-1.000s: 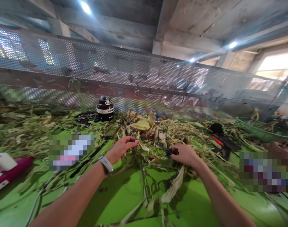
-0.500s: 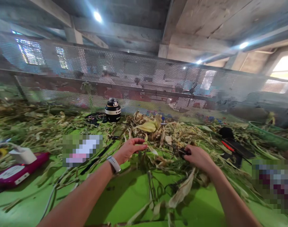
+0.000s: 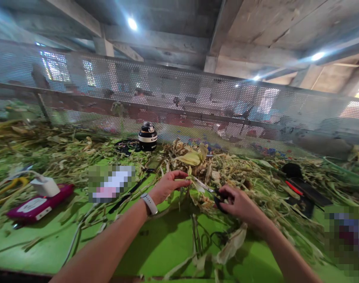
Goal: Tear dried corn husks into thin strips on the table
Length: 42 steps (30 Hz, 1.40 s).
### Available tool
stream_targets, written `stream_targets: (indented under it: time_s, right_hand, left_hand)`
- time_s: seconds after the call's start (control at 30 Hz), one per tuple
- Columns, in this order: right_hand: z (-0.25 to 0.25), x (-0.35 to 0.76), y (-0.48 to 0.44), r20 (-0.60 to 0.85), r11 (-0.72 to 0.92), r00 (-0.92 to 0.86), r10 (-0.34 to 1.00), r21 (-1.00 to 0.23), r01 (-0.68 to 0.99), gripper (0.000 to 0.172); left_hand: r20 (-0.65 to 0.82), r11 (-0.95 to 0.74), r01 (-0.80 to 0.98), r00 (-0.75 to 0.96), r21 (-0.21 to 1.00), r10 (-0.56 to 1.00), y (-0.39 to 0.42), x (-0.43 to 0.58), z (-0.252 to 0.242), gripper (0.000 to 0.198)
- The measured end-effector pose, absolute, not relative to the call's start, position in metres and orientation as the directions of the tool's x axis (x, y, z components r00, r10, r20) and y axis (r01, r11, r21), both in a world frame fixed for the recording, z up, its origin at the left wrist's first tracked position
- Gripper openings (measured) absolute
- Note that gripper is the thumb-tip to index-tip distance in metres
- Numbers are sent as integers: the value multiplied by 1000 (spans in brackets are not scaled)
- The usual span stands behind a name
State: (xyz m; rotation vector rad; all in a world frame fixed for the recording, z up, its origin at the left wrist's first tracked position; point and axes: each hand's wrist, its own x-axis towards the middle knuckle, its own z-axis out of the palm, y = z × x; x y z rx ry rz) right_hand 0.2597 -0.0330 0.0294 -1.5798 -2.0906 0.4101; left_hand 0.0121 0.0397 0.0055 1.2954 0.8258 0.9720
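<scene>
My left hand [image 3: 172, 185], with a pale watch band at the wrist, pinches a small piece of plant [image 3: 190, 176] between thumb and fingers. Black-handled scissors [image 3: 218, 196] are in my right hand [image 3: 235, 202], their blades pointing left toward the pinched plant. Just beyond my left fingers a yellowish husk [image 3: 191, 158] rests on a heap of dry leaves [image 3: 226, 169]. Nearer to me, a pale dry leaf [image 3: 233, 243] and thin stems lie on the green table [image 3: 156, 247].
A black bottle [image 3: 147, 137] stands by a perforated metal screen [image 3: 167, 94]. At left are a magenta power strip [image 3: 39, 204] with a white charger [image 3: 44, 185], a cable and a blurred flat object. A black tool with a red stripe [image 3: 294, 188] lies right. People show dimly behind the screen.
My right hand has moved left with the scissors, closer to my left hand, and the blades now show. The whole view has shifted, so the table objects appear further right.
</scene>
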Motion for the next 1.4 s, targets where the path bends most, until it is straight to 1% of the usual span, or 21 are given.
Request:
stream_targets:
  time_s: [0.1,0.23,0.4,0.57,0.77,0.93,1.1,1.23,1.4]
  right_hand:
    - [28,252,-36,184,280,-217,959,-472,836,26]
    - [23,252,-35,184,288,-226,957,-469,835,25]
    - [22,253,-33,194,252,-182,964,-439,862,24]
    - [21,252,-32,207,266,-195,959,-408,873,25]
    - [20,252,-32,245,259,-175,954,-373,891,28]
    - [21,250,-32,235,258,-181,955,-356,898,27]
    - [21,249,-33,219,265,-193,956,-376,888,22]
    - [18,251,-32,248,306,-218,944,-409,860,14]
    - [19,251,-31,302,317,-170,938,-549,773,19]
  left_hand:
    - [49,-7,-110,380,994,923,39,14,6,38]
    - [67,-28,-107,381,994,922,38,16,6,38]
    - [66,-17,-126,397,992,915,37,17,6,37]
    - [63,-8,-141,390,990,919,37,17,6,37]
    - [64,-14,-128,399,992,915,32,19,11,34]
    - [58,-14,-104,433,994,900,30,21,9,34]
    - [51,-16,-80,448,997,893,31,22,6,36]
    - [49,-14,-81,446,997,894,31,22,5,37]
    - [78,-42,-95,417,995,906,32,20,6,37]
